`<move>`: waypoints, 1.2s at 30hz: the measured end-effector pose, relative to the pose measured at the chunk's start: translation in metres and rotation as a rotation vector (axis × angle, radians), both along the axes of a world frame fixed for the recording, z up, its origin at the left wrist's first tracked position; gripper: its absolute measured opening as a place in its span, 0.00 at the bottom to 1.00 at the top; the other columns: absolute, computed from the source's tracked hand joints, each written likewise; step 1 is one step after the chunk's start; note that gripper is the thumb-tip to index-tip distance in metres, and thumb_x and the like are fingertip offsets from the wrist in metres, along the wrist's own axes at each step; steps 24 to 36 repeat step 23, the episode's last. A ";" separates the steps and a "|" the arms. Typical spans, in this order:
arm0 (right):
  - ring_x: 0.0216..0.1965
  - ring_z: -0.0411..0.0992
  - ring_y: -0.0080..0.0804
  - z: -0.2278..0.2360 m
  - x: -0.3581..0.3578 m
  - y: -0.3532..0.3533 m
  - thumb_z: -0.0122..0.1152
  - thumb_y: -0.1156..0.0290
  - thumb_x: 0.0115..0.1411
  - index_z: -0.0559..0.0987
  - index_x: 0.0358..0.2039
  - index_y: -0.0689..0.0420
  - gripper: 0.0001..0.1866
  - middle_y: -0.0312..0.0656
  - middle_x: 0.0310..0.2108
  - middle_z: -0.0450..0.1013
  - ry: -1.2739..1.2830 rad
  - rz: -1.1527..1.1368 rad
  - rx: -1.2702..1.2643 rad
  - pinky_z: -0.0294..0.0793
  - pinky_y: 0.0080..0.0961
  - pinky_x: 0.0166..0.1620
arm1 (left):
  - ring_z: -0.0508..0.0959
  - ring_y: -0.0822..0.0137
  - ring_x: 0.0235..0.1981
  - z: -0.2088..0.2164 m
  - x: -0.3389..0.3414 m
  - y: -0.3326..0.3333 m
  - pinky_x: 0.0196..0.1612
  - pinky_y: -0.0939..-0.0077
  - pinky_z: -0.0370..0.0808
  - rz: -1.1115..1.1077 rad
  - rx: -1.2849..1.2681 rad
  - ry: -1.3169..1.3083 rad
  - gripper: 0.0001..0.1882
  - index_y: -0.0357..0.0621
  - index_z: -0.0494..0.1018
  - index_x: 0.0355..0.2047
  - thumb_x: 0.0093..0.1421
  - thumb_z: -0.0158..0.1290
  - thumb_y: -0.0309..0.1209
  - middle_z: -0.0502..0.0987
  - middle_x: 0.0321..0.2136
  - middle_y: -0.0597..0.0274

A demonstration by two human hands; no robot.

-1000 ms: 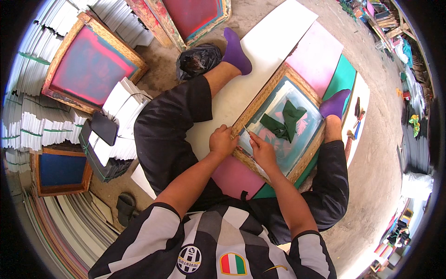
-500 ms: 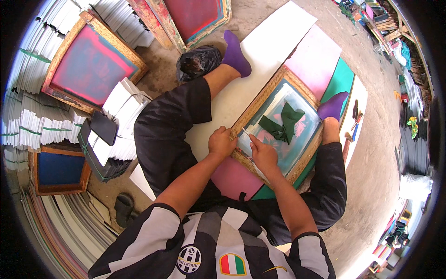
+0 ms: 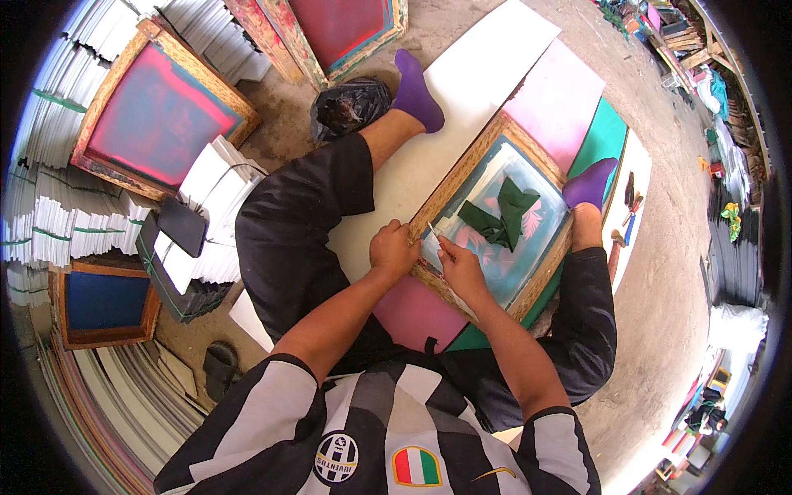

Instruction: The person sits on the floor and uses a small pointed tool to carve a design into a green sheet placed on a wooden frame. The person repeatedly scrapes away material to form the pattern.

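Observation:
Between my legs lies a wooden-framed printing screen (image 3: 462, 181) with a pale blue mesh and pinkish leaf shapes. My left hand (image 3: 393, 248) is closed around the frame's near left corner. My right hand (image 3: 461, 268) grips a thin, pale-tipped tool (image 3: 433, 232), perhaps a small knife or brush; its kind is too small to make out. The tip points at the inner edge of the frame, near my left hand. On the mesh rests a crumpled dark green cloth (image 3: 503, 216), just beyond my right hand.
White, pink and green boards (image 3: 561, 103) lie under the screen. Hand tools (image 3: 631, 216) rest on the board at right. A black plastic bag (image 3: 353, 107) sits by my left foot. Other framed screens (image 3: 161, 111) and stacks of paper (image 3: 99, 198) stand at left.
My right hand has shifted slightly up and left with the thin tool, its tip closer to the frame's inner edge. My left hand stays on the frame; the cloth has not moved.

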State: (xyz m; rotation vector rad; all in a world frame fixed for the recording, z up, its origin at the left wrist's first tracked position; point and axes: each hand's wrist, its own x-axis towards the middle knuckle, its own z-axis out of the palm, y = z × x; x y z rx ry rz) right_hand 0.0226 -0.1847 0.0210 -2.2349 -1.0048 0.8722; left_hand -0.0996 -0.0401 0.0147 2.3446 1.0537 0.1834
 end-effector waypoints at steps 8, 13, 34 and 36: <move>0.34 0.81 0.53 0.027 -0.004 0.003 0.53 0.58 0.71 0.74 0.65 0.37 0.22 0.49 0.35 0.82 -0.384 0.173 -0.254 0.78 0.52 0.38 | 0.81 0.50 0.40 -0.006 -0.003 0.002 0.45 0.55 0.78 0.015 -0.014 -0.011 0.17 0.41 0.82 0.37 0.51 0.66 0.39 0.77 0.35 0.54; 0.33 0.82 0.49 -0.029 0.004 -0.009 0.57 0.60 0.70 0.77 0.63 0.38 0.21 0.54 0.40 0.82 0.136 -0.117 0.241 0.79 0.44 0.39 | 0.81 0.50 0.40 -0.003 -0.003 0.002 0.44 0.55 0.79 -0.003 -0.005 -0.012 0.17 0.42 0.82 0.36 0.51 0.66 0.39 0.77 0.35 0.54; 0.41 0.83 0.46 -0.009 -0.003 -0.005 0.60 0.59 0.70 0.76 0.64 0.50 0.23 0.49 0.46 0.83 0.100 -0.113 0.118 0.79 0.42 0.45 | 0.81 0.51 0.40 -0.009 -0.005 0.003 0.46 0.57 0.79 0.013 -0.022 -0.011 0.21 0.46 0.83 0.43 0.51 0.67 0.42 0.78 0.36 0.54; 0.41 0.83 0.46 -0.009 -0.003 -0.005 0.60 0.59 0.70 0.76 0.64 0.50 0.23 0.49 0.46 0.83 0.100 -0.113 0.118 0.79 0.42 0.45 | 0.81 0.51 0.40 -0.009 -0.005 0.003 0.46 0.57 0.79 0.013 -0.022 -0.011 0.21 0.46 0.83 0.43 0.51 0.67 0.42 0.78 0.36 0.54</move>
